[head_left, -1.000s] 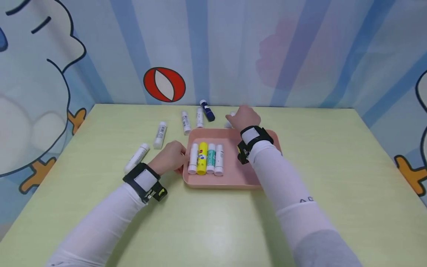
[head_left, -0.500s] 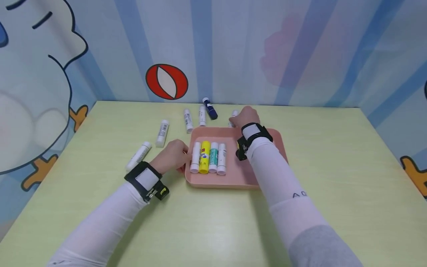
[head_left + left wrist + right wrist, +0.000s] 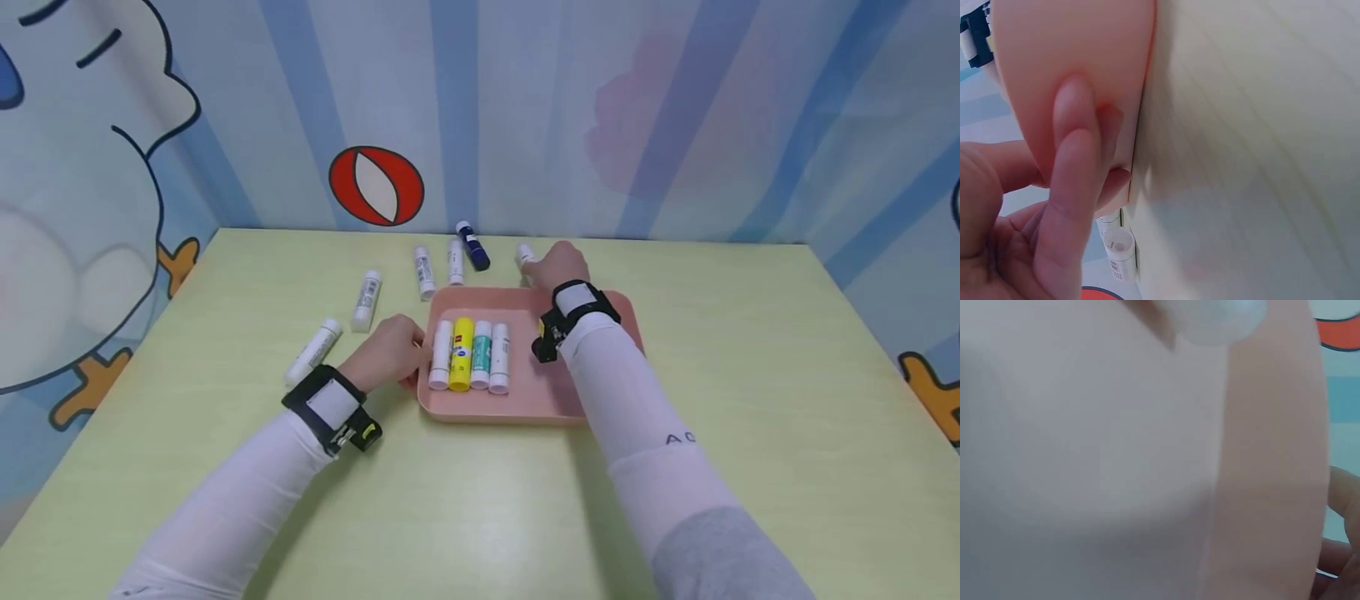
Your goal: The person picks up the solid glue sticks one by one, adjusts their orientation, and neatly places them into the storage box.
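My left hand (image 3: pixel 384 354) pinches the left rim of the pink tray (image 3: pixel 525 410); in the left wrist view, fingers (image 3: pixel 1075 156) lie on its outer wall with the thumb behind the rim. Beyond the tray's far edge, my right hand (image 3: pixel 561 265) grips a white glue stick (image 3: pixel 526 252), partly covered by the fingers. Side by side in the tray's left half lie a white glue stick (image 3: pixel 440 356), a yellow one (image 3: pixel 461 354), a green-and-white one (image 3: pixel 481 354) and another white one (image 3: pixel 499 358). The right wrist view mostly holds blurred tray wall.
Loose white glue sticks lie left of and behind the tray: one by my left wrist (image 3: pixel 313 352), one farther back (image 3: pixel 366 300), and two behind (image 3: pixel 424 272). A dark blue glue stick (image 3: pixel 473 247) lies near the backdrop (image 3: pixel 525 117) at the table's far edge.
The glue stick at my right hand now shows more of its length and leans left at the top. My right hand has shifted slightly right. The left hand stays on the tray rim.
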The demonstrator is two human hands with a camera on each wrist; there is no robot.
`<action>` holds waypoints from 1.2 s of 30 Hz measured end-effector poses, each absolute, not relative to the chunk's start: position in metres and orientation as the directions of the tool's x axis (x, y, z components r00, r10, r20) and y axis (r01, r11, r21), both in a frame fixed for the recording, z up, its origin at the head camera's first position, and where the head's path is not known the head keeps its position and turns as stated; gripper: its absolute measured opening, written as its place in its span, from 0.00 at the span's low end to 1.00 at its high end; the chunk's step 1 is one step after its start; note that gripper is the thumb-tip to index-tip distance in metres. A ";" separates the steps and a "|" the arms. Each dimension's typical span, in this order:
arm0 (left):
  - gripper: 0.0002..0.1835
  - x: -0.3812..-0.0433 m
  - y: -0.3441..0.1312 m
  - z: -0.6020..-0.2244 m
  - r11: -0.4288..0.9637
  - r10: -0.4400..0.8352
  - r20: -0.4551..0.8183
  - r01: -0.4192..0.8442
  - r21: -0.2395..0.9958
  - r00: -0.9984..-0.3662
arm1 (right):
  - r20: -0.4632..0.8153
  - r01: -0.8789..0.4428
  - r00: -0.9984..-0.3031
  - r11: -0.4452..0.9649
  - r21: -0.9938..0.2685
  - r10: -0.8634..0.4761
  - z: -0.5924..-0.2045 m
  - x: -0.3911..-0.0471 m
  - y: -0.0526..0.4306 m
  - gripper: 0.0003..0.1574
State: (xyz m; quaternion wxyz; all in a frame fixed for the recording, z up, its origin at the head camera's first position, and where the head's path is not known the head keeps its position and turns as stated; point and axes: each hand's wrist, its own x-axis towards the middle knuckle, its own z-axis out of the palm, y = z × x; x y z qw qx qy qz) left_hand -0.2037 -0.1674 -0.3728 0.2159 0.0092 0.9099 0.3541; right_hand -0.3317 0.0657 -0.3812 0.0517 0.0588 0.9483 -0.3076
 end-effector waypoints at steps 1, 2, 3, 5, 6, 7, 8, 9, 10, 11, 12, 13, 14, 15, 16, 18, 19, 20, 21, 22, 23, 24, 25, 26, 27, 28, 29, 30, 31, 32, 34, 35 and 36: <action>0.12 -0.204 -0.167 -0.373 0.750 0.170 -0.386 -0.135 0.648 -0.907 | -0.124 0.140 -0.989 0.790 -0.596 0.082 -0.379 -0.331 0.067 0.22; 0.12 -0.203 -0.167 -0.373 0.749 0.169 -0.385 -0.135 0.648 -0.907 | -0.109 0.135 -0.990 0.775 -0.617 0.085 -0.377 -0.331 0.069 0.21; 0.12 -0.204 -0.168 -0.373 0.749 0.169 -0.384 -0.135 0.649 -0.908 | -0.096 0.127 -0.992 0.759 -0.639 0.086 -0.374 -0.331 0.070 0.22; 0.12 -0.204 -0.169 -0.373 0.750 0.169 -0.385 -0.135 0.648 -0.907 | -0.078 0.109 -0.994 0.718 -0.688 0.077 -0.365 -0.330 0.072 0.21; 0.12 -0.204 -0.170 -0.373 0.750 0.171 -0.385 -0.134 0.648 -0.907 | -0.078 0.107 -0.994 0.699 -0.707 0.073 -0.360 -0.329 0.073 0.21; 0.12 -0.205 -0.171 -0.373 0.748 0.174 -0.384 -0.132 0.651 -0.907 | -0.074 0.102 -0.995 0.685 -0.721 0.071 -0.356 -0.330 0.074 0.21; 0.12 -0.205 -0.172 -0.373 0.745 0.178 -0.381 -0.129 0.655 -0.907 | -0.067 0.094 -0.996 0.672 -0.735 0.066 -0.352 -0.330 0.074 0.21; 0.12 -0.206 -0.173 -0.374 0.744 0.182 -0.377 -0.124 0.657 -0.908 | -0.064 0.089 -0.996 0.661 -0.745 0.062 -0.348 -0.330 0.075 0.22; 0.12 -0.206 -0.174 -0.374 0.743 0.185 -0.374 -0.120 0.659 -0.909 | -0.061 0.080 -0.997 0.652 -0.754 0.052 -0.344 -0.329 0.075 0.22; 0.12 -0.206 -0.174 -0.374 0.742 0.188 -0.371 -0.116 0.660 -0.909 | -0.054 0.071 -0.997 0.645 -0.761 0.046 -0.340 -0.328 0.075 0.22; 0.12 -0.206 -0.175 -0.374 0.740 0.188 -0.370 -0.116 0.662 -0.910 | -0.046 0.058 -0.998 0.644 -0.763 0.036 -0.336 -0.327 0.075 0.22; 0.12 -0.206 -0.176 -0.374 0.739 0.188 -0.369 -0.117 0.663 -0.910 | -0.038 0.046 -0.999 0.646 -0.762 0.026 -0.333 -0.327 0.075 0.22; 0.13 -0.207 -0.176 -0.374 0.740 0.186 -0.370 -0.118 0.662 -0.910 | -0.034 0.037 -0.999 0.645 -0.763 0.017 -0.330 -0.325 0.075 0.22; 0.13 -0.207 -0.177 -0.374 0.742 0.182 -0.373 -0.121 0.659 -0.910 | -0.032 0.029 -0.999 0.643 -0.765 0.007 -0.328 -0.324 0.074 0.22; 0.13 -0.207 -0.177 -0.373 0.743 0.179 -0.375 -0.125 0.657 -0.909 | -0.032 0.022 -0.999 0.640 -0.768 -0.004 -0.325 -0.322 0.074 0.22; 0.13 -0.207 -0.176 -0.371 0.746 0.173 -0.379 -0.130 0.653 -0.909 | -0.036 0.011 -0.999 0.640 -0.769 -0.026 -0.322 -0.319 0.074 0.22; 0.13 -0.207 -0.176 -0.371 0.747 0.175 -0.378 -0.128 0.652 -0.909 | -0.043 0.010 -0.998 0.637 -0.771 -0.036 -0.321 -0.317 0.073 0.22; 0.13 -0.207 -0.176 -0.370 0.748 0.172 -0.379 -0.130 0.651 -0.909 | -0.051 0.009 -0.998 0.638 -0.770 -0.047 -0.321 -0.315 0.073 0.22; 0.13 -0.207 -0.176 -0.370 0.747 0.171 -0.379 -0.132 0.652 -0.909 | -0.059 0.006 -0.996 0.642 -0.766 -0.061 -0.322 -0.312 0.073 0.22; 0.13 -0.207 -0.177 -0.370 0.745 0.169 -0.379 -0.133 0.654 -0.910 | -0.066 0.000 -0.995 0.648 -0.761 -0.078 -0.322 -0.309 0.073 0.22; 0.13 -0.207 -0.177 -0.370 0.743 0.170 -0.379 -0.135 0.656 -0.909 | -0.075 -0.004 -0.993 0.655 -0.756 -0.092 -0.324 -0.306 0.073 0.21; 0.13 -0.207 -0.177 -0.371 0.740 0.171 -0.380 -0.136 0.658 -0.909 | -0.082 -0.008 -0.991 0.663 -0.749 -0.104 -0.325 -0.303 0.073 0.21; 0.13 -0.207 -0.177 -0.371 0.738 0.173 -0.380 -0.136 0.661 -0.909 | -0.090 -0.012 -0.989 0.670 -0.743 -0.118 -0.326 -0.299 0.073 0.21; 0.13 -0.207 -0.177 -0.372 0.737 0.171 -0.382 -0.140 0.661 -0.908 | -0.097 -0.018 -0.986 0.676 -0.737 -0.133 -0.328 -0.295 0.074 0.21; 0.13 -0.207 -0.177 -0.372 0.735 0.173 -0.382 -0.139 0.663 -0.908 | -0.103 -0.027 -0.983 0.682 -0.731 -0.150 -0.329 -0.292 0.075 0.21; 0.13 -0.207 -0.177 -0.372 0.734 0.175 -0.383 -0.139 0.664 -0.907 | -0.110 -0.034 -0.981 0.690 -0.723 -0.163 -0.331 -0.288 0.077 0.21; 0.13 -0.206 -0.177 -0.373 0.734 0.175 -0.383 -0.139 0.665 -0.907 | -0.115 -0.043 -0.978 0.700 -0.713 -0.177 -0.332 -0.284 0.078 0.21; 0.13 -0.206 -0.177 -0.373 0.734 0.175 -0.381 -0.138 0.665 -0.908 | -0.121 -0.051 -0.974 0.709 -0.704 -0.190 -0.333 -0.280 0.079 0.21; 0.13 -0.206 -0.177 -0.373 0.734 0.173 -0.380 -0.139 0.665 -0.909 | -0.130 -0.059 -0.970 0.718 -0.694 -0.206 -0.333 -0.276 0.081 0.21; 0.13 -0.206 -0.177 -0.373 0.734 0.171 -0.380 -0.139 0.664 -0.909 | -0.140 -0.067 -0.965 0.725 -0.685 -0.222 -0.334 -0.273 0.083 0.21; 0.13 -0.206 -0.178 -0.373 0.736 0.164 -0.381 -0.144 0.661 -0.910 | -0.170 -0.069 -0.955 0.740 -0.669 -0.243 -0.335 -0.265 0.086 0.21; 0.13 -0.206 -0.178 -0.373 0.738 0.162 -0.380 -0.144 0.659 -0.911 | -0.187 -0.067 -0.950 0.747 -0.661 -0.251 -0.335 -0.261 0.088 0.21; 0.13 -0.206 -0.178 -0.373 0.739 0.160 -0.381 -0.145 0.658 -0.911 | -0.207 -0.059 -0.945 0.755 -0.653 -0.253 -0.336 -0.257 0.089 0.21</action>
